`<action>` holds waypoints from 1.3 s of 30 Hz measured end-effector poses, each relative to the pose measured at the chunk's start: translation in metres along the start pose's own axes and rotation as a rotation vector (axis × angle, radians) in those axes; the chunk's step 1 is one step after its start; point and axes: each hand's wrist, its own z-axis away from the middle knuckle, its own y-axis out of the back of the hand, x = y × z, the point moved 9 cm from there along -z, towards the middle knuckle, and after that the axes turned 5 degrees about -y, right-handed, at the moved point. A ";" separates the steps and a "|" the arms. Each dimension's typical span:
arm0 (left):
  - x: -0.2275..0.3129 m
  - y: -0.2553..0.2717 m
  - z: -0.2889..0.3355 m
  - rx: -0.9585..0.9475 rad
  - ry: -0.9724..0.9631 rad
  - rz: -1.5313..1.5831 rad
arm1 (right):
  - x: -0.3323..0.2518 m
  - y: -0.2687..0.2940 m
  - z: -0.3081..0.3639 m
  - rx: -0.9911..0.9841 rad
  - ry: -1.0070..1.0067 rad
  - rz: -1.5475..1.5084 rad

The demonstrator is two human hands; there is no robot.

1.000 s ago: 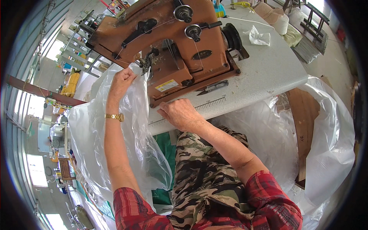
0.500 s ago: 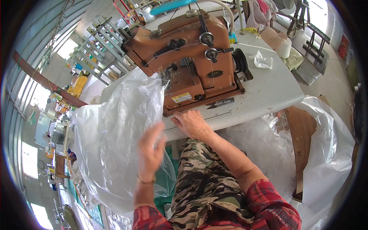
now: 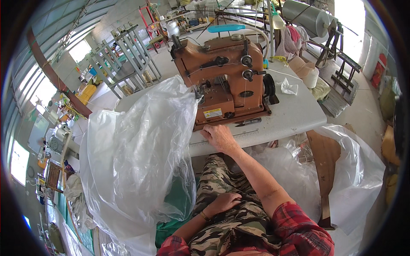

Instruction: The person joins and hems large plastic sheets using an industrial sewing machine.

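A brown industrial sewing machine (image 3: 222,81) stands on a pale worktable (image 3: 294,117). Clear plastic sheeting (image 3: 141,128) runs from the needle area at its left side, over the table edge and down to the floor. My right hand (image 3: 221,139) rests at the table's front edge, just below the machine's base. Its fingers are curled inward, and what they may hold is hidden. On the camouflage trousers over my lap lies my left hand (image 3: 223,202), fingers stretched out and holding nothing. Small dark thread snips (image 3: 248,122) lie right of my right hand, near a printed ruler scale (image 3: 247,133).
A crumpled white scrap (image 3: 289,88) sits on the table's right part. Below on the right are more plastic sheeting (image 3: 356,183) and a brown board (image 3: 323,166). Metal frames (image 3: 124,62) stand at the back left, and a large grey roll (image 3: 305,18) lies at the back right.
My left hand has come down from beside the sheeting onto my lap. My right hand stays at the table edge. The view has shifted, showing more of the room behind.
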 end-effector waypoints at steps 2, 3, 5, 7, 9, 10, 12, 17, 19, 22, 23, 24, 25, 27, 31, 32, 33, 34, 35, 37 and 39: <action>-0.025 -0.005 0.007 0.037 -0.004 -0.113 | -0.002 0.002 0.000 0.002 -0.003 -0.009; -0.040 -0.008 0.013 0.073 -0.033 -0.220 | -0.003 0.002 -0.001 0.006 -0.016 -0.020; -0.062 -0.018 0.023 0.051 0.030 -0.294 | -0.005 0.005 0.000 0.007 -0.025 -0.020; -0.077 -0.028 0.029 0.033 0.002 -0.374 | -0.007 0.006 0.000 0.005 -0.024 -0.021; -0.084 -0.034 0.030 0.013 -0.023 -0.454 | -0.008 0.004 0.000 -0.007 -0.026 0.000; -0.086 -0.035 0.027 0.014 -0.009 -0.466 | -0.008 0.004 -0.001 -0.009 -0.024 0.001; -0.086 -0.035 0.024 0.015 0.003 -0.476 | -0.008 0.005 -0.002 0.005 -0.016 0.004; -0.090 -0.014 0.027 0.113 0.108 -0.687 | -0.007 0.004 -0.003 -0.008 -0.020 -0.017; -0.096 0.007 0.029 0.118 0.224 -0.706 | -0.004 0.003 -0.002 -0.015 -0.034 -0.021; -0.105 0.034 0.037 0.162 0.390 -0.688 | 0.000 0.004 -0.002 0.002 -0.032 -0.007; -0.109 0.041 0.039 0.196 0.443 -0.648 | 0.001 0.005 -0.001 0.005 -0.034 -0.023; -0.115 0.044 0.041 0.196 0.441 -0.646 | -0.002 0.003 -0.001 0.001 -0.029 -0.046; -0.124 0.050 0.042 0.274 0.453 -0.605 | -0.004 0.003 -0.001 0.004 -0.034 -0.040; -0.134 0.057 0.041 0.391 0.459 -0.487 | -0.001 0.007 0.000 0.024 -0.022 -0.044; -0.153 0.060 0.042 0.435 0.433 -0.460 | 0.005 -0.001 -0.001 -0.006 -0.018 -0.078; -0.153 0.057 0.040 0.396 0.399 -0.452 | 0.005 -0.002 -0.001 0.023 -0.006 -0.095; -0.157 0.058 0.045 0.405 0.451 -0.455 | 0.003 -0.006 -0.002 0.035 0.004 -0.102; -0.157 0.060 0.047 0.413 0.498 -0.459 | 0.002 -0.005 -0.002 0.048 0.015 -0.106; -0.154 0.058 0.043 0.383 0.474 -0.451 | 0.004 -0.001 -0.003 0.064 -0.016 -0.087; -0.149 0.063 0.043 0.429 0.486 -0.432 | 0.001 0.002 -0.003 0.040 0.009 -0.101; -0.142 0.062 0.036 0.401 0.492 -0.434 | 0.004 0.008 -0.002 0.043 -0.002 -0.106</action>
